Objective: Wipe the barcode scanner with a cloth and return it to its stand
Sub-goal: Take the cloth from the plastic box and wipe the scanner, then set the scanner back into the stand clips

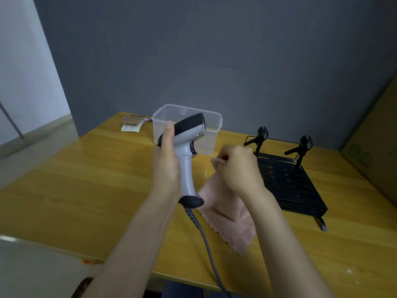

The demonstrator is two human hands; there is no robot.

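Note:
My left hand (166,162) grips a grey and black barcode scanner (186,147) by its handle, holding it upright above the table with its head pointing up and to the right. Its grey cable (206,239) hangs down toward the table's near edge. My right hand (238,168) is closed on a pale pink cloth (229,214), which hangs down beside the scanner's handle, just to its right. The black stand (287,179), a flat slotted base with two upright clips, sits on the table to the right of my hands.
A clear plastic tub (209,125) stands behind the scanner on the yellow wooden table (86,190). A small stack of paper and card (132,124) lies at the back left. A cardboard box (376,143) rises at the right edge. A grey wall is behind.

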